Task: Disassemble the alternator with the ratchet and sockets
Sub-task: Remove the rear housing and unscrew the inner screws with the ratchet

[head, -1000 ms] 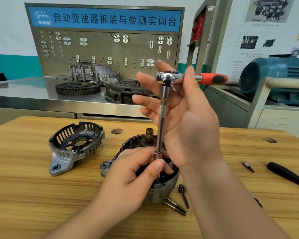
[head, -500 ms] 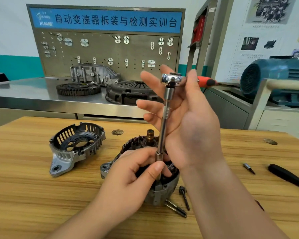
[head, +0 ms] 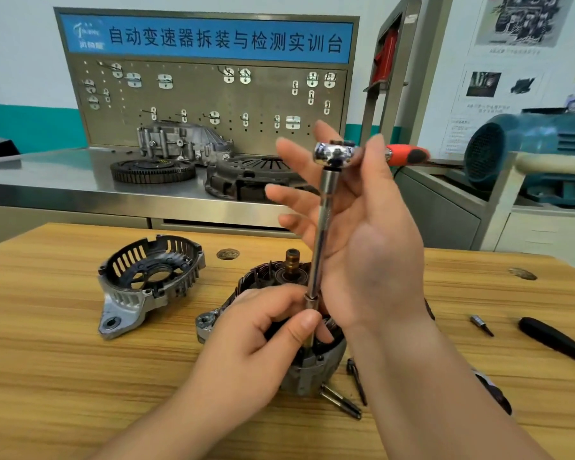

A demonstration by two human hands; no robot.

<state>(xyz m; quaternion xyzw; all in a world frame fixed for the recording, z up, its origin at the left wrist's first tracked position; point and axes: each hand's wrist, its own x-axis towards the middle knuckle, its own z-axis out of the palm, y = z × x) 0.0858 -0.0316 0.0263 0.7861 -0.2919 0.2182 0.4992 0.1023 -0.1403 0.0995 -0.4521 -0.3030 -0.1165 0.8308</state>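
while left hand (head: 263, 340) pinches extension (head: 322, 227), right hand (head: 372, 254) thumb-pins ratchet (head: 336, 152); sign (head: 206, 39) reads 自动变速器拆装与检测实训台.

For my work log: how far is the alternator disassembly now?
Done: the end cover lies removed on the bench, with loose bolts beside the alternator body. In hand: the left hand pinches the extension bar at the body, and the right hand holds the ratchet on top. Left: the rotor and stator windings sit in the body.
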